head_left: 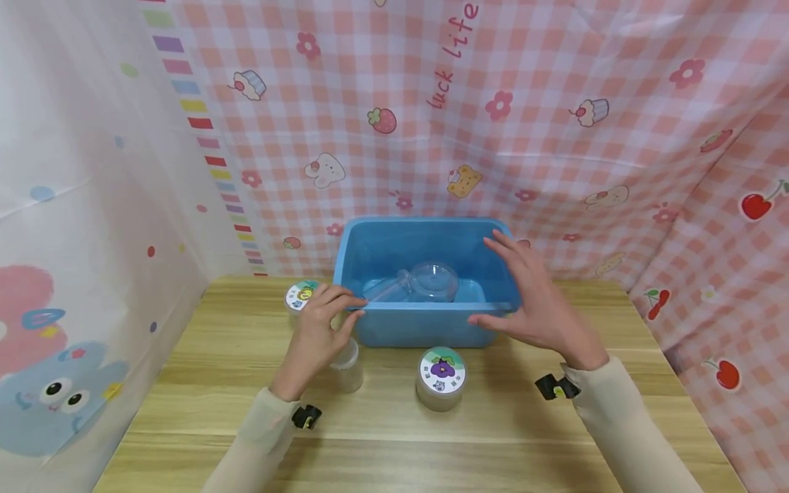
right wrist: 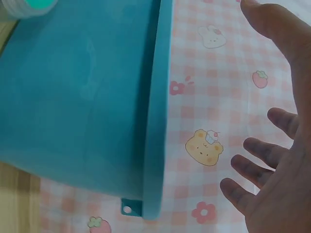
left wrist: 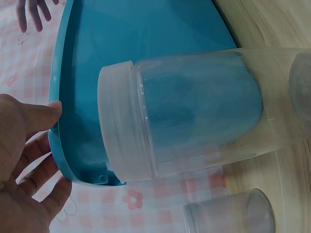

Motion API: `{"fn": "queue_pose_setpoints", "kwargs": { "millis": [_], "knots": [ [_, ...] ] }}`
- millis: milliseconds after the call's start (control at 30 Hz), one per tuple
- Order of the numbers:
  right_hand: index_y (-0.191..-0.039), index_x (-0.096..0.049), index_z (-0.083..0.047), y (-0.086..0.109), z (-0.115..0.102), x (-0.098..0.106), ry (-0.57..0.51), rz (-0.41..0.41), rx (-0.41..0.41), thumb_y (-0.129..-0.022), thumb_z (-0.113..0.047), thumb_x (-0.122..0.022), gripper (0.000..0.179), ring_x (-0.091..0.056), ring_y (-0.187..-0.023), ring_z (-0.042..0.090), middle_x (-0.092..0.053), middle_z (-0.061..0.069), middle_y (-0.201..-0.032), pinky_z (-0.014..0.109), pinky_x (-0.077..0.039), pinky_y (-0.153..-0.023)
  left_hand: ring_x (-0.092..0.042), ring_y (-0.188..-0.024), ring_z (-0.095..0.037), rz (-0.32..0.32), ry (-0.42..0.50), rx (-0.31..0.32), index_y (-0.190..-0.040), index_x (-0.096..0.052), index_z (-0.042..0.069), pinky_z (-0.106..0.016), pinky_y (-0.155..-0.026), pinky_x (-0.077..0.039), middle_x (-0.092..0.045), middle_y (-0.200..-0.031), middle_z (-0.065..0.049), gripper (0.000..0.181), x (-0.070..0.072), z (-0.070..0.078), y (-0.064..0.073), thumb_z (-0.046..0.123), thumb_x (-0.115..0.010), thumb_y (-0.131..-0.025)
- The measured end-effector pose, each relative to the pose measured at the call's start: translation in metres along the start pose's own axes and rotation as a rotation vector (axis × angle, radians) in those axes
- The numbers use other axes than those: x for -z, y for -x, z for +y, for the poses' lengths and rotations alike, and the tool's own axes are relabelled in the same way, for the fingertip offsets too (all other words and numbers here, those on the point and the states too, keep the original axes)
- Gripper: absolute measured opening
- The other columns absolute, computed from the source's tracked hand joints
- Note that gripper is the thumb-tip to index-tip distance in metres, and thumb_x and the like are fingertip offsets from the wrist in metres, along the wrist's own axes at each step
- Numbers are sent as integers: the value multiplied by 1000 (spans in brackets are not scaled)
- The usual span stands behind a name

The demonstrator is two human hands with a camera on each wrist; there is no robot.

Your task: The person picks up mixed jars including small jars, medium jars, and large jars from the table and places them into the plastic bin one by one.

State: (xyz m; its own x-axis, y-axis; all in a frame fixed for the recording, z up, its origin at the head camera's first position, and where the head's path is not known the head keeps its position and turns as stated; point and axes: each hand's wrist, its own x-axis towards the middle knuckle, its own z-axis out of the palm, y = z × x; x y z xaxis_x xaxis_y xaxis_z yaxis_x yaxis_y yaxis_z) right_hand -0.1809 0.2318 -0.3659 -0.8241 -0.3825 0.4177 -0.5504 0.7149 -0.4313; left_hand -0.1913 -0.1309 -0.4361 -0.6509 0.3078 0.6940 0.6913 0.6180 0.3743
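A blue plastic bin (head_left: 425, 327) stands on the table against the backdrop. My left hand (head_left: 319, 332) is at its front left corner; in the left wrist view its thumb lies on the rim and the fingers curl beneath the lip. Spread wide, my right hand (head_left: 542, 305) hovers by the bin's right side, fingers apart from the rim in the right wrist view. Inside the bin lie a clear round object (head_left: 434, 281) and a clear narrow piece (head_left: 388, 287). Beside my left wrist stands a clear jar with a frosted lid (left wrist: 119, 121).
A jar with a purple-picture lid (head_left: 441, 376) stands in front of the bin. Behind my left hand, another jar with a yellow-picture lid (head_left: 299, 296) is partly hidden. The wooden table (head_left: 382, 445) meets checked cloth (head_left: 542, 157) behind and fabric on both sides.
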Motion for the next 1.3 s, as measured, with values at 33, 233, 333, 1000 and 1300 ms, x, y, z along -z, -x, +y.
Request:
{"fn": "queue_pose_setpoints", "kwargs": {
  "millis": [33,233,333,1000,1300],
  "knots": [
    [-163,-26,-28,2,-1,-2,-9,8,2,-67,-48,-96,120,-22,-157,34,-21,0,-172,71,-26,-119,-61,-96,-20,-1,-3,1,-97,-80,9,-35,-81,-54,-71,-96,-1,17,0,0,0,4,-85,-82],
    [-163,-24,-34,18,-7,-10,-61,48,-29,-63,-46,-98,125,-21,-158,32,-21,-4,-171,72,-32,-115,-61,-96,-20,3,-6,0,-98,-80,9,-35,-81,-54,-71,-96,-2,18,1,1,-1,4,-85,-82],
    [-163,-22,-35,24,-10,-14,-98,58,-41,-62,-42,-99,127,-20,-158,31,-20,-6,-172,73,-31,-114,-61,-96,-21,10,4,-6,-97,-80,9,-35,-82,-54,-71,-95,-2,17,1,0,-2,4,-85,-82],
    [-164,-23,-25,75,-22,-40,-310,41,-75,-64,-24,-100,126,-28,-156,15,-27,-5,-169,28,-28,-124,-61,-96,-20,19,17,-5,-96,-79,8,-34,-80,-54,-72,-96,-1,16,-1,-1,1,4,-85,-82],
    [-161,-31,-14,95,-13,-56,-414,58,-14,-65,-16,-98,117,-37,-151,14,-36,8,-166,13,-35,-114,-60,-95,-20,22,25,-8,-96,-79,8,-34,-79,-53,-72,-95,-1,17,-2,-1,0,3,-85,-82]
  ]
}}
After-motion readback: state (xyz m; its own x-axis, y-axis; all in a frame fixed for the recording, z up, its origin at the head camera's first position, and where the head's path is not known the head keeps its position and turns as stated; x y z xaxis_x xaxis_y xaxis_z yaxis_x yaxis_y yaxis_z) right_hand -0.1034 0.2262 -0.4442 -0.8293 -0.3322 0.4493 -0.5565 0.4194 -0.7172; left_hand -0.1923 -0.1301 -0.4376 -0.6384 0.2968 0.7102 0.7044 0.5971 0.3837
